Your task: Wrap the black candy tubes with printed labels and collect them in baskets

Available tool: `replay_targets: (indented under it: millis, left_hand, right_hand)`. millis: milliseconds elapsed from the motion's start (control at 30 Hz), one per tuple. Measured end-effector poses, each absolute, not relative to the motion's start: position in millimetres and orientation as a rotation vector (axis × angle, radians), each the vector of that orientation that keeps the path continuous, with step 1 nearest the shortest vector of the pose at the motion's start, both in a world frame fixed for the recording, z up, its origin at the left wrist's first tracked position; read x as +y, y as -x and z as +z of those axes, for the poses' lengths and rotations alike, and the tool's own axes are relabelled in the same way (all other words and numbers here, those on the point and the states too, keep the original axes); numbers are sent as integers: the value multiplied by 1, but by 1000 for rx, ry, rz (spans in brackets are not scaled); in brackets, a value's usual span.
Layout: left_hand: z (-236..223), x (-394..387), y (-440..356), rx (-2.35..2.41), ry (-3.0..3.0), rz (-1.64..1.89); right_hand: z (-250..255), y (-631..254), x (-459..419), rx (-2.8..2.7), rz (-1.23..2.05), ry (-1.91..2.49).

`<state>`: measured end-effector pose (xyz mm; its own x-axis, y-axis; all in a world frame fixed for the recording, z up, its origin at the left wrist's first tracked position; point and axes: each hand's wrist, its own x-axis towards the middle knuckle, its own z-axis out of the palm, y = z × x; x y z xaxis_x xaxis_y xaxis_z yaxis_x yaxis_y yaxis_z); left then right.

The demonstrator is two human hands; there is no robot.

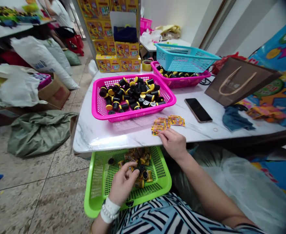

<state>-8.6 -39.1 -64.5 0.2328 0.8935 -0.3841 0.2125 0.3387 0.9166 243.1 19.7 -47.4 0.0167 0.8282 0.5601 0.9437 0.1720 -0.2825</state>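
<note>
My left hand [124,182], with a white band and beads at the wrist, is over a light green basket [90,191]. Its thumb and fingers are closed around a small black canister [136,169], partly hidden by them. Below lie several canisters with yellow printed labels [140,184] and black ends. On the table edge, my right hand [175,143] pinches the near end of a small spread of yellow printed stickers [160,124]. Beyond them stands a pink basket [133,114] full of black canisters with yellow caps [130,92].
A phone [198,110] and a brown paper bag [240,81] are at right on the marble-look table [84,136]. A blue basket [184,58] rests on a second pink basket [179,83]. Yellow boxes [118,63] stack behind. Sacks [40,133] lie left; a person [60,16] sits farther back.
</note>
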Motion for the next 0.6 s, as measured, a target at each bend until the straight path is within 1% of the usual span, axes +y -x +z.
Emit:
replay_targets:
  millis: [133,233,300,400,567,600]
  left_hand:
    - [-51,-30,-20,1101,-880,687]
    - [-45,-20,-36,1025,-796,884]
    - [-45,-15,-37,995,-788,995]
    - [-48,-13,-26,1041,-810,1037]
    - [-50,-18,-3,1073,-879,831]
    - [-49,-19,-2,1060,-889,804]
  right_hand:
    - [-45,-225,4,-1802,-295,1572]
    - [-42,-199,-17,-1865,-238,1457]
    - [-40,-183,-31,-1914,-141,1385]
    - [-35,-173,-42,-1843,192,1379]
    - [-39,-177,-34,-1562,1062,1412]
    - [-43,-176,-32,-1549,1189,1396]
